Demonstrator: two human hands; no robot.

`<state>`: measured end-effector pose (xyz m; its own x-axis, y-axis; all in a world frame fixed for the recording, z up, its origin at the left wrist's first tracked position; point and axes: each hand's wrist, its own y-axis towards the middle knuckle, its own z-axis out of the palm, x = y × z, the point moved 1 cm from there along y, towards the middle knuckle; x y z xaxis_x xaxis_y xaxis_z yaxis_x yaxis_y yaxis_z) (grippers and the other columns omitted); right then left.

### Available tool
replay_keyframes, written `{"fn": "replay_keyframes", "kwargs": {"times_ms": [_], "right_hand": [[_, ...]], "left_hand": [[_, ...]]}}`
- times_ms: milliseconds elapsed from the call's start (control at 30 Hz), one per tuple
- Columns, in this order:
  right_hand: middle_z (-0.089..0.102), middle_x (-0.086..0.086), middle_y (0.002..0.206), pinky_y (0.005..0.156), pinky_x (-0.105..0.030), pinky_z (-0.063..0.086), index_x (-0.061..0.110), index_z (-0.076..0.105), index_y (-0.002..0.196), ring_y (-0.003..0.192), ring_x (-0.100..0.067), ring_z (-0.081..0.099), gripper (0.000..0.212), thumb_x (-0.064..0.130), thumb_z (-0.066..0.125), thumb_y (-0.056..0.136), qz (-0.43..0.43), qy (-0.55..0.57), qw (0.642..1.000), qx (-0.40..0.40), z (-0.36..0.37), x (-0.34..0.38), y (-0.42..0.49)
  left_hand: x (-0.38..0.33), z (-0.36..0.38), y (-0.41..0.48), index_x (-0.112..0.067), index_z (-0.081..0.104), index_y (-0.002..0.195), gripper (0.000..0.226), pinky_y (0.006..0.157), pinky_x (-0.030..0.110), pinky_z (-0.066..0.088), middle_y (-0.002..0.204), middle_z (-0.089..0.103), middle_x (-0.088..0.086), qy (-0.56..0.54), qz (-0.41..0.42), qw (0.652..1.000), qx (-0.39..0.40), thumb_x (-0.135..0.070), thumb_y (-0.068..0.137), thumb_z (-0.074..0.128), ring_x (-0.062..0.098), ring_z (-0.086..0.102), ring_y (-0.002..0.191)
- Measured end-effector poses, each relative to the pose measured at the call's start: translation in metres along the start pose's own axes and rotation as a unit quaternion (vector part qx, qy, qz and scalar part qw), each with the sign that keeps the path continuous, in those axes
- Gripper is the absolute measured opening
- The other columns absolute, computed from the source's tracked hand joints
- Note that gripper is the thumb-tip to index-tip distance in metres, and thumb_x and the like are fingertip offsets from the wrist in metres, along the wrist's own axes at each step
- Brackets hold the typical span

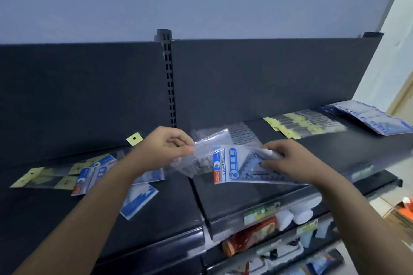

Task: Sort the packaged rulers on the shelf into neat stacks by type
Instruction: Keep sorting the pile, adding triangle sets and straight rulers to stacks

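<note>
Fingers (181, 139) of my left hand (165, 147) are curled, pinching the edge of a clear packet (196, 159). Those of my right hand (288, 161) are closed on the blue set-square packet (234, 167), thumb under and fingertips on top. The two packets overlap between my hands, just above the shelf (245, 198).

That dark shelf runs the whole width in front of me. At its far right end lies the blue stack (371, 118), fanned but together, and beside it the yellow-headed stack (306, 124) of long rulers. To my left sits the loose heap (89, 172), yellow and blue packets mixed at all angles, with one blue card packet (138, 201) lying apart near the front edge. Behind my hands a perforated packet (243, 134) rests flat by itself.

I judge I am mid-sort, pulling two different types apart. Next I should slide them clear of each other without creasing the slippery film. Then I carry the blue one to the right, if it matches that stack, which I cannot tell from here. The clear one needs its own place, perhaps with the perforated packet.
</note>
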<state>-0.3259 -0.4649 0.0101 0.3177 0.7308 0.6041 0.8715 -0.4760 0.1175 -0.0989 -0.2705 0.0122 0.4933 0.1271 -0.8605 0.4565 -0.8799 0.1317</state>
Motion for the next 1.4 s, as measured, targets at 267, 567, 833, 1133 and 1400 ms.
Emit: {"fn": "replay_keyframes", "kwargs": {"times_ms": [267,567,833,1133,1400], "right_hand": [[0.052,0.006,0.049,0.046,-0.021,0.035,0.026,0.059,0.054,0.041,-0.006,0.042,0.034,0.01,0.069,0.082,-0.025,0.08,0.991,0.104,-0.038,-0.065,-0.024],[0.053,0.014,0.047,0.046,-0.017,0.035,0.011,0.065,0.072,0.042,-0.001,0.043,0.013,0.014,0.075,0.08,-0.045,0.127,0.984,0.12,-0.031,-0.082,-0.006],[0.059,0.015,0.056,0.051,-0.015,0.038,0.012,0.067,0.078,0.049,0.001,0.049,0.014,0.016,0.08,0.075,-0.018,0.149,0.979,0.138,-0.03,-0.09,0.01],[0.072,-0.017,0.082,0.065,-0.031,0.052,0.011,0.069,0.081,0.07,-0.024,0.067,0.013,0.012,0.078,0.073,0.025,0.267,0.953,0.141,-0.04,-0.091,0.034],[0.071,-0.003,0.07,0.056,-0.021,0.048,0.008,0.068,0.081,0.06,-0.012,0.063,0.011,0.008,0.077,0.076,0.041,0.242,0.966,0.082,-0.053,-0.107,0.044]], "left_hand": [[-0.03,0.089,0.06,-0.013,0.075,0.084,0.006,0.057,0.017,0.049,0.074,0.071,0.007,0.109,-0.06,0.992,-0.026,-0.008,0.082,0.074,0.007,0.057,0.057],[-0.005,0.139,0.091,-0.007,0.073,0.084,0.002,0.06,0.004,0.044,0.081,0.069,-0.002,0.126,-0.102,0.986,-0.037,-0.006,0.083,0.072,0.002,0.059,0.069],[0.017,0.142,0.099,-0.01,0.069,0.087,0.014,0.057,0.007,0.042,0.076,0.066,-0.007,0.157,-0.082,0.982,-0.062,-0.015,0.078,0.079,0.005,0.058,0.068],[-0.029,0.121,0.094,-0.02,0.072,0.094,0.037,0.085,0.024,0.047,0.092,0.072,-0.008,0.018,-0.074,0.997,-0.006,-0.052,0.09,0.055,0.002,0.064,0.086],[-0.042,0.145,0.127,-0.016,0.071,0.085,0.011,0.074,0.03,0.052,0.081,0.071,-0.004,0.112,-0.03,0.984,0.135,-0.024,0.08,0.077,0.004,0.063,0.071]]}}
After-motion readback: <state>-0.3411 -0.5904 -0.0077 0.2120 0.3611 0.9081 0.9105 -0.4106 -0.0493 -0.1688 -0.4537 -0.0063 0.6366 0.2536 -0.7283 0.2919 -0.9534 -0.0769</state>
